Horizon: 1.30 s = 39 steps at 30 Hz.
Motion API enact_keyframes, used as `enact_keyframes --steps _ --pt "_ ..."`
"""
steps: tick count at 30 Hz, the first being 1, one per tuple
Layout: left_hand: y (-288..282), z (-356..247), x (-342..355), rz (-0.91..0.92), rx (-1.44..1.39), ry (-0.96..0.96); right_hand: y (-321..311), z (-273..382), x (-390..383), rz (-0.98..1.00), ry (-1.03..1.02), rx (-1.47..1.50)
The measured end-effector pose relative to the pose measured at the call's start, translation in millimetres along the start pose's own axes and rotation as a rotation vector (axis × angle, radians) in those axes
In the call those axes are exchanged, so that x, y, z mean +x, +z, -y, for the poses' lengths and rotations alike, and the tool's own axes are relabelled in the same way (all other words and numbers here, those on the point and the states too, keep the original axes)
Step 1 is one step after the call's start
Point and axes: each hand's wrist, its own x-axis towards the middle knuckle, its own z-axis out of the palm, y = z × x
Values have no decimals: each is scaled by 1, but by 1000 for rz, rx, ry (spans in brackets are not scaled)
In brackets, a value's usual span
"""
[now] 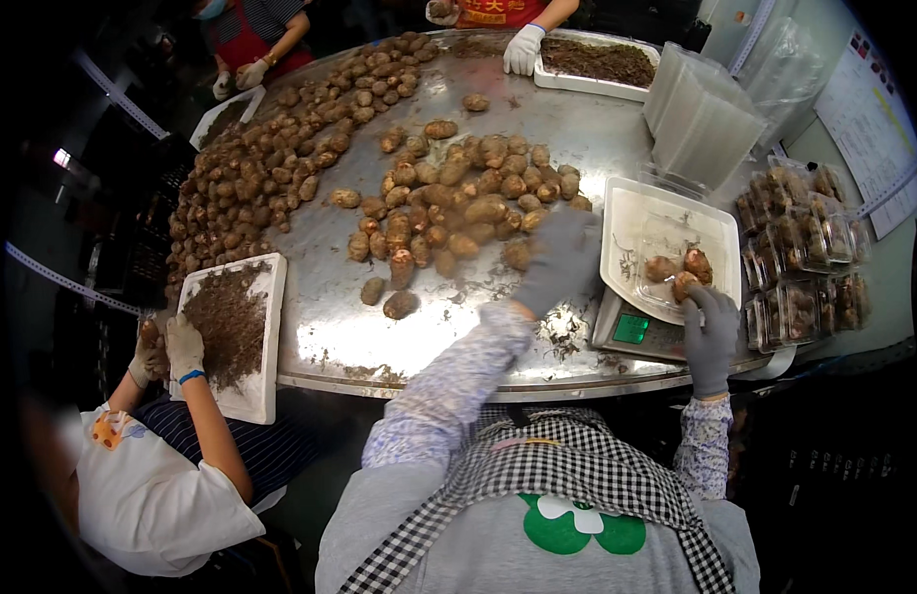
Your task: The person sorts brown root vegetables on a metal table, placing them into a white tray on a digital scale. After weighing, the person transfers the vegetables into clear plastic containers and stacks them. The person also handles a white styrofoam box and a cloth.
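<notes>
Over on the left, a person in a white top point(161, 495) works at a shallow white tray point(271, 322) of brown crumbs, set at the edge of the metal counter point(325, 297). Across the way are two more people — one in a striped shirt point(273, 22), one in a red apron point(493, 14) — each beside a similar tray. To the right, nested clear containers point(698, 114) stand near a big printed sheet point(867, 114) — filled clear boxes point(805, 243) are piled below.

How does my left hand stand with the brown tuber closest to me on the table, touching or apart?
Apart. The head view shows shiny metal tabletop between the blurred, gloved left hand and that brown tuber.
</notes>
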Motion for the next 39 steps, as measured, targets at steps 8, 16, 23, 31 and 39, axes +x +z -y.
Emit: enact_keyframes --steps 8,16,23,31,39 --pt "-71 139 -43 279 1226 -210 50 93 40 98 -297 468" --pt "-135 90 -24 358 367 -486 132 134 36 375 72 890" --pt "-149 66 -96 96 -1096 -636 152 151 31 743 646 1223" --pt "-156 38 -120 55 -1262 -622 143 189 35 556 204 977" --pt "-169 40 -121 79 -962 -550 149 191 34 292 -7 1059"
